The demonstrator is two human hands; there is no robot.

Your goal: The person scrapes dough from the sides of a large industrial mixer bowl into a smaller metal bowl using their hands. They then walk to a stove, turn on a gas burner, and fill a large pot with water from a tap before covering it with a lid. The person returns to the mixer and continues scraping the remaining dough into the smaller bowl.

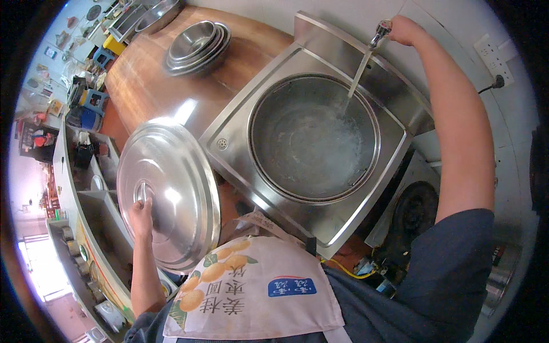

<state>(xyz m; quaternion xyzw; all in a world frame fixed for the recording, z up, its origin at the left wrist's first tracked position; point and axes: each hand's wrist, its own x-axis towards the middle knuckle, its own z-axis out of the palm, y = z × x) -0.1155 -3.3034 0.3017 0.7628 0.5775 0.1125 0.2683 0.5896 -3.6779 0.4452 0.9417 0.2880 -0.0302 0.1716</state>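
Note:
My left hand [141,216] grips the handle of a large round stainless-steel lid [184,167], which it holds tilted up on my left side. My right hand [404,31] is at the chrome tap [382,30] on the far wall, its fingers closed at the tap's end. A stream of water [357,77] runs from the tap into a wide round metal pot [309,141] set into a steel stove top [231,115]. Water stands inside it, rippled and bubbly on the right where the stream lands.
Nested steel bowls [197,45] stand on a brown wooden table [146,85] beyond the lid. A power strip [493,60] with a plugged cord is on the right wall. A blackened gas burner [414,206] sits low on the right. Open shelving [103,223] lines the left.

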